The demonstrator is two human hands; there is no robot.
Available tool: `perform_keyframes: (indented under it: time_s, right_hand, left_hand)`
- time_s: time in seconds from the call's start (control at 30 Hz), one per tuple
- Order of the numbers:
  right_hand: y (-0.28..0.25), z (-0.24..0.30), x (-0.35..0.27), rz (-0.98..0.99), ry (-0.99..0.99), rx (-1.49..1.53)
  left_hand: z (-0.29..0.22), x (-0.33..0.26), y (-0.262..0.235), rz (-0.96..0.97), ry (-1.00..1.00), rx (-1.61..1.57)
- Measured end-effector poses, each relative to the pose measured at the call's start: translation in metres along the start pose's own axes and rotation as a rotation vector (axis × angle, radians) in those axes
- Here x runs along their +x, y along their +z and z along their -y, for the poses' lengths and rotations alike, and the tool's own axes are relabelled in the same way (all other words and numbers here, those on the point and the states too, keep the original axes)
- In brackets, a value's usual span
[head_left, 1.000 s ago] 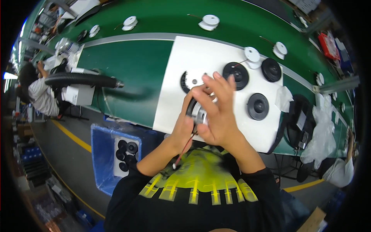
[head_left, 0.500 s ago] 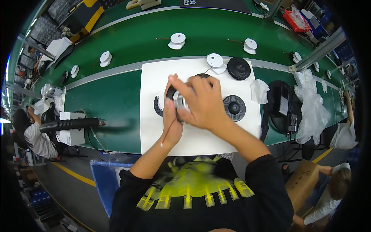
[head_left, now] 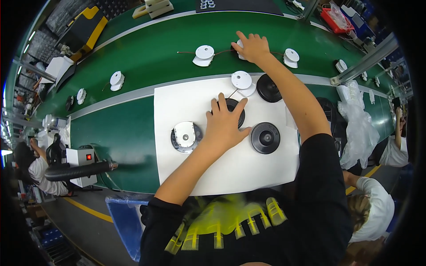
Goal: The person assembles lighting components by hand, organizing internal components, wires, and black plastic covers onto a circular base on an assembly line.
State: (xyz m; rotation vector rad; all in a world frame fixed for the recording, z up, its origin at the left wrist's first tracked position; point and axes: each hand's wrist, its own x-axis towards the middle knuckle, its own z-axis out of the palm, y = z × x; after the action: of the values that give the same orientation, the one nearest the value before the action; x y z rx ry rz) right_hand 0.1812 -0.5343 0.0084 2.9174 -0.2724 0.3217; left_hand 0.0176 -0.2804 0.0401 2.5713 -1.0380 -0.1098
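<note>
The left hand [head_left: 224, 126] is laid flat, fingers spread, on a black ribbed disc [head_left: 235, 111] near the middle of the white mat [head_left: 177, 102] on the desk [head_left: 115, 133]. The right hand [head_left: 252, 46] is stretched to the far edge, fingers closed over a white round part [head_left: 240, 44] on the green belt [head_left: 151, 57]. The hands are well apart.

White work mat [head_left: 248, 173]: matt, smooth, paper-like sheet. Conveyor belt [head_left: 146, 57]: green, smooth, slight sheen, rubbery look. Black ribbed discs [head_left: 265, 138]: moulded plastic, semi-gloss, concentric ridges; the one under the left hand [head_left: 224, 126] looks the same. Disc with plate [head_left: 185, 136]: black plastic ring, dull pale metal-looking face. White round parts [head_left: 204, 52] on belt: smooth matt plastic. Right hand [head_left: 252, 46] covers another. Clear bags [head_left: 357, 128]: thin glossy crinkled plastic film. Black hose [head_left: 75, 170]: matt corrugated plastic.
</note>
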Motion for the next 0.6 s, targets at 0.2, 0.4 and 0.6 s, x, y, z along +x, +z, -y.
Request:
perform_keyframes:
  time_s: [0.2,0.4,0.6]
  right_hand:
    - [-0.009,-0.108,-0.016,0.310,0.451,-0.176]
    - [0.040,-0.192,-0.058,0.310,0.428,-0.023]
    - [-0.015,-0.143,-0.141,0.161,0.166,0.041]
  left_hand:
    - [0.010,0.002,0.016,0.043,0.013,0.025]
    - [0.001,-0.032,-0.004,0.123,0.077,-0.055]
    - [0.013,-0.060,0.001,0.118,0.062,-0.118]
